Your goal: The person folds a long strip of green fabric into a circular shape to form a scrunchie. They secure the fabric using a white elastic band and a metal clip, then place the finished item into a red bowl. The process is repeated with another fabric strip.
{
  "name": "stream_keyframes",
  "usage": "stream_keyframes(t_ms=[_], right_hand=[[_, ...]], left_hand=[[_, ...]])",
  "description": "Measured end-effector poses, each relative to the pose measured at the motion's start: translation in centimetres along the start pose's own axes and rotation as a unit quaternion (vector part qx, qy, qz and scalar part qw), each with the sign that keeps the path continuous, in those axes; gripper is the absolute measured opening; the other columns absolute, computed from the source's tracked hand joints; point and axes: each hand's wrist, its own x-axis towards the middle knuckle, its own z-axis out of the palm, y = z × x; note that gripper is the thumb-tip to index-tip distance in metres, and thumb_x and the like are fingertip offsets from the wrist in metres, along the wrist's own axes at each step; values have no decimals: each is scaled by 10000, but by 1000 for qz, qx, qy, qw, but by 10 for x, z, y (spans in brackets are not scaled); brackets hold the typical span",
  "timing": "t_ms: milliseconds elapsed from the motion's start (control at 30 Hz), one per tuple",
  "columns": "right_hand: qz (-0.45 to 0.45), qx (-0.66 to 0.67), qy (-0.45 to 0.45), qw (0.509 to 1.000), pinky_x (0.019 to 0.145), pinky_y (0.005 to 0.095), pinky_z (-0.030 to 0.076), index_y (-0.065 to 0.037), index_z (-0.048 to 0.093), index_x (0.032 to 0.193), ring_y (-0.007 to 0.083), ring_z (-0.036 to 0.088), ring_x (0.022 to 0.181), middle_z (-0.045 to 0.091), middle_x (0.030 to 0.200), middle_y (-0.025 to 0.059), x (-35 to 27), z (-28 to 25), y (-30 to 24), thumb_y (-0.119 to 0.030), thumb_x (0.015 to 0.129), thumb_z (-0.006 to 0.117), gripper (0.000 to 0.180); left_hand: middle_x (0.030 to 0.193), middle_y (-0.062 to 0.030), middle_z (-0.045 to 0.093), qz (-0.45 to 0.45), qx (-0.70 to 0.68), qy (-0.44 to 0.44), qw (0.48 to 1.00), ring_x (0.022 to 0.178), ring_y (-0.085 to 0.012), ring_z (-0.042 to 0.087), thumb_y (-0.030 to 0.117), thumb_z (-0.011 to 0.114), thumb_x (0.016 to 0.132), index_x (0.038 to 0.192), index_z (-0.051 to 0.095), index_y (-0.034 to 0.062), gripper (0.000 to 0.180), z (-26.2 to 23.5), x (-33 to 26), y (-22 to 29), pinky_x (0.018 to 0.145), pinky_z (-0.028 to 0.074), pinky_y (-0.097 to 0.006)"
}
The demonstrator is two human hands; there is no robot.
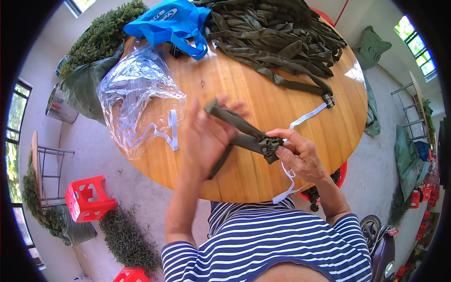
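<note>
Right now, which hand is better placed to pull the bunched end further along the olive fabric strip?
Probably the right hand: its fingers already pinch the bunched end. The left hand holds the olive fabric strip further along, steadying it.

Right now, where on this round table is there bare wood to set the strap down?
Bare wood lies mid-table, between the clear plastic bag and the white elastic band. The far side is crowded with the olive strap pile and blue bag.

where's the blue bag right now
In the head view, the blue bag lies at the far left edge of the round wooden table, between the clear plastic bag and the pile of olive straps.
</note>
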Motion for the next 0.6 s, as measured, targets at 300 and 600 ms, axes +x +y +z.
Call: stream_keyframes(t_ms=[300,600], right_hand=[[-49,-69,67,994,509,179,326,-15,464,1187,31,352,503,517,606,-2,-9,1,2,-9,859,489,328],[34,16,101,994,568,182,388,-43,434,1204,41,487,623,584,729,45,1,18,10,-25,865,492,344]], left_hand=[[1051,-197,575,94,178,82,976,966,-366,564,289,468,892,1152,459,9,383,36,23,38,849,460,-452],[983,-110,613,43,161,125,978,868,-168,599,130,534,866,995,568,7,181,10,-7,-64,761,503,-282]])
